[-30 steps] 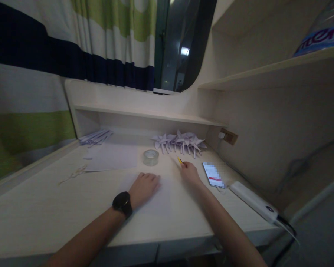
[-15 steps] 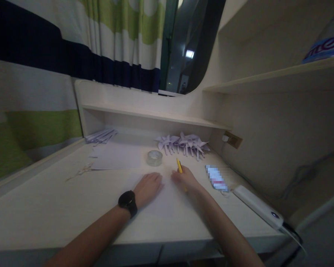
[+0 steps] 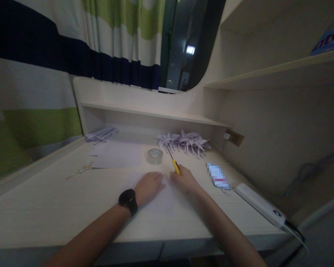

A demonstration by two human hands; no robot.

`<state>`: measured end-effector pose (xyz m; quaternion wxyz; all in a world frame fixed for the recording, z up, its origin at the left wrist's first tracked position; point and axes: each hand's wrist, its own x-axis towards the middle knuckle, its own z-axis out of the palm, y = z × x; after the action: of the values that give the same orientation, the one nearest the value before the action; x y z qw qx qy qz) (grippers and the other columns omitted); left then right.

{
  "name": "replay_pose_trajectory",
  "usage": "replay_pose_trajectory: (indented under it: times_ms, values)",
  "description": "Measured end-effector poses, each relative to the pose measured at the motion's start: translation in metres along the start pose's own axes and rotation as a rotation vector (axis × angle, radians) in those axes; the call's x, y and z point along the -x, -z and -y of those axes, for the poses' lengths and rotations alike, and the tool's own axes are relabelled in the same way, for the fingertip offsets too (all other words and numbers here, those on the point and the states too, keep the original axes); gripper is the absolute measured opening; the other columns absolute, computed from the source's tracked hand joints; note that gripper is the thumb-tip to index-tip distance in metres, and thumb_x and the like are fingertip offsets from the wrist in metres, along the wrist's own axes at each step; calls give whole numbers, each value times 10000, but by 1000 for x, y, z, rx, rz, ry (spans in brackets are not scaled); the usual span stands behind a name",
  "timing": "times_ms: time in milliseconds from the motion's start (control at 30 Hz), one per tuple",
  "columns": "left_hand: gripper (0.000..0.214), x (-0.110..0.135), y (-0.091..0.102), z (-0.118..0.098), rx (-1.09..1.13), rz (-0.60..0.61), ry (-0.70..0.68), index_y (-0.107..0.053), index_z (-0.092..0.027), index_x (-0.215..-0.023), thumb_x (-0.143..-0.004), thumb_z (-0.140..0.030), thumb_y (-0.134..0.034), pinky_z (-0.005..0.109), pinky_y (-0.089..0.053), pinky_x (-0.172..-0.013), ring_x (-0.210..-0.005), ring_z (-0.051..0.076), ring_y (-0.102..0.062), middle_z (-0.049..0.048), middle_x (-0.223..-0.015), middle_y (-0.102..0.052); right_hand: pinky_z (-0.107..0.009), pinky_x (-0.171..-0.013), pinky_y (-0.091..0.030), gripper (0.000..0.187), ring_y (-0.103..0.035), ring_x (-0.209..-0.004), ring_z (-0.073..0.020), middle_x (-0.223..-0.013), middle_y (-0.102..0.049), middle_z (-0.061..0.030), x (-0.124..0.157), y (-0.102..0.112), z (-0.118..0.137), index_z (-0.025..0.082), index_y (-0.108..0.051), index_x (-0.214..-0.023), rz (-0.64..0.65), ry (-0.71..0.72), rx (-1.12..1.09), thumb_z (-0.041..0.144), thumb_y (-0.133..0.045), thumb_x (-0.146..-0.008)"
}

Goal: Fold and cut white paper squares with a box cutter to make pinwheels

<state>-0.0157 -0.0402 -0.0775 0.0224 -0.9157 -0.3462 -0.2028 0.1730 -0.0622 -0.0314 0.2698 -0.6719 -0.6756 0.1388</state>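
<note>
My left hand (image 3: 149, 185) lies flat, fingers together, on a white sheet of paper (image 3: 161, 200) near the front of the pale desk (image 3: 44, 207); a black watch is on that wrist. My right hand (image 3: 185, 180) is closed round a yellow-handled tool (image 3: 174, 165) whose thin grey tip points away from me toward the tape. It hovers at the sheet's far right corner, close beside my left hand.
A clear tape roll (image 3: 155, 155) stands just beyond the hands. Several folded paper pinwheels (image 3: 186, 141) lie under the low shelf. A phone (image 3: 217, 176) and a white power bank (image 3: 260, 204) with cable lie right. More sheets (image 3: 117, 155) and paper strips (image 3: 100, 134) lie left.
My right hand has come left from beside the phone to the sheet, next to my left hand, lifting the yellow-handled tool so more of it shows. My left hand has stayed put.
</note>
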Motion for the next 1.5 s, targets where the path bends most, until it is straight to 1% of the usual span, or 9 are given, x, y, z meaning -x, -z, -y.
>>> replay_pose_trajectory:
  times_ms: [233, 467, 700, 833, 1000, 1133, 1233, 1333, 1500]
  values:
    - [293, 1, 0, 0, 27, -24, -11, -560, -148, -1054, -933, -374, -420, 418, -405, -925, -1069, 260, -542, 126, -1092, -615, -243, -591, -311, 240, -594, -756, -194, -860, -660, -84, 1, -4, 5, 163, -529, -982, 39, -11, 156, 370, -491, -865]
    - [304, 0, 0, 0, 37, -11, -4, -557, -146, -1078, -931, -374, -420, 413, -393, -940, -1078, 260, -539, 132, -1119, -610, -250, -620, -323, 240, -608, -786, -201, -882, -667, -90, 0, -8, 4, 169, -528, -1004, -6, 0, 174, 364, -486, -871]
    - [383, -1, 0, 1, 55, 23, 1, -465, -151, -1257, -933, -350, -414, 419, -363, -973, -1148, 259, -502, 136, -1219, -572, -236, -603, -356, 210, -596, -749, -178, -857, -657, -64, -7, -8, -3, 167, -534, -934, -20, -19, -46, 354, -524, -838]
    - [369, -1, 2, 0, 35, 7, 2, -470, -160, -1243, -916, -329, -457, 410, -380, -945, -1125, 264, -502, 128, -1208, -562, -232, -606, -382, 179, -591, -716, -163, -795, -651, -33, -11, -8, -9, 177, -530, -851, -63, -15, -167, 348, -556, -805]
    - [310, -1, 8, -2, 14, -20, -1, -494, -175, -1177, -895, -304, -510, 404, -372, -931, -1094, 260, -503, 104, -1165, -570, -246, -618, -412, 173, -602, -712, -168, -783, -655, -36, -14, -9, -16, 178, -514, -796, -99, -1, -327, 319, -606, -756]
    - [241, -2, 12, -3, 4, -45, 12, -523, -185, -1104, -887, -289, -533, 403, -362, -914, -1050, 251, -509, 85, -1085, -587, -227, -528, -384, 249, -568, -607, -146, -676, -609, -8, -15, -12, -20, 186, -477, -741, -25, 5, -504, 380, -632, -731]
    - [154, -3, 15, -3, 1, -70, 41, -545, -183, -1020, -898, -273, -517, 383, -375, -859, -982, 237, -524, 72, -1008, -596, -204, -458, -323, 346, -463, -494, -100, -565, -493, 51, -12, -12, -20, 195, -437, -677, 34, 26, -583, 385, -722, -631]
    - [103, -3, 18, -2, 9, -121, 76, -560, -183, -932, -908, -263, -501, 351, -382, -785, -901, 222, -538, 56, -930, -601, -191, -429, -288, 398, -377, -452, -69, -540, -431, 79, -9, -10, -17, 201, -406, -657, 79, 28, -657, 362, -761, -575]
    - [117, -2, 21, 2, 72, -230, 107, -585, -187, -831, -902, -249, -515, 314, -375, -719, -825, 196, -550, 35, -866, -609, -195, -480, -336, 435, -463, -535, -90, -620, -532, 44, -6, -4, -11, 198, -392, -670, 146, 90, -711, 309, -785, -522]
